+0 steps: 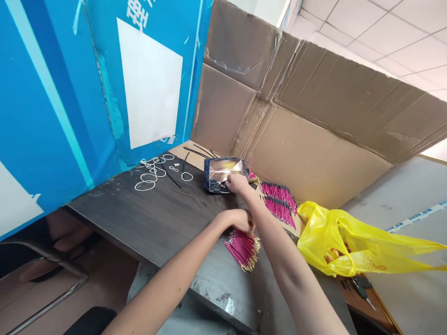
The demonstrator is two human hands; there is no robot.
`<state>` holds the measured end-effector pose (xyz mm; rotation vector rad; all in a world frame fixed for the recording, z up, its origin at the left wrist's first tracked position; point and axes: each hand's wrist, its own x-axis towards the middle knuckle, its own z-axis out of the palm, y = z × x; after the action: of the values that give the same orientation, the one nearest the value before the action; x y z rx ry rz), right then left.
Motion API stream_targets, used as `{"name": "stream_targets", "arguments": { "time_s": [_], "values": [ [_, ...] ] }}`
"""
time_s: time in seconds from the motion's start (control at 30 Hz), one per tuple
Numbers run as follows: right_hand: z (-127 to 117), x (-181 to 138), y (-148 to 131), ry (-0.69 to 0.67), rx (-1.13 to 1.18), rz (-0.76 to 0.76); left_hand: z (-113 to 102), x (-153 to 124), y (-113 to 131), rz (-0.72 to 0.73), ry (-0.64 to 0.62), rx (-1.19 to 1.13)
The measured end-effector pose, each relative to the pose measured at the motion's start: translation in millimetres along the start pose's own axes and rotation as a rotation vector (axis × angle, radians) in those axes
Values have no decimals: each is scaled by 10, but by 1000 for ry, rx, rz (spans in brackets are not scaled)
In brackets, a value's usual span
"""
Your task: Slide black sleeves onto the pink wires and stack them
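Observation:
My right hand (pixel 238 183) reaches into the front of a small open box (pixel 223 170) with a shiny silver lining. Short black pieces (pixel 217 187), like cut tubing, lie in it, and the fingers are closed among them; what they pinch is hidden. Lower down, my left hand (pixel 242 220) is curled with its fingers bent at the upper end of a fanned row of pink wires (pixel 240 251) with gold-coloured tips. Whatever those fingers hold is out of sight. My right forearm passes close beside the left hand.
White rubber bands (pixel 145 185) and black strands (pixel 171 176) lie on the dark table (pixel 167 218). Behind my right arm are more pink wires (pixel 279 204) on cardboard. A yellow plastic bag (pixel 324 237) and keys (pixel 361 291) are at the right. Cardboard walls (pixel 307 144) and a blue panel (pixel 80 93) enclose the back.

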<state>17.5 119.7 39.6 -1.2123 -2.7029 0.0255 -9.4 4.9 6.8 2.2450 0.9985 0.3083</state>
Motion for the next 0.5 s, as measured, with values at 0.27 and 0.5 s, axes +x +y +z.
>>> {"name": "stream_targets", "arguments": {
  "time_s": [0.27,0.5],
  "values": [
    [-375,-1186,410,149,389,-29,-88,11,-112,-31,-35,-139],
    [-71,-2403,640,200,933,231,-199,-13,-42,9,-117,-211]
  ]
}}
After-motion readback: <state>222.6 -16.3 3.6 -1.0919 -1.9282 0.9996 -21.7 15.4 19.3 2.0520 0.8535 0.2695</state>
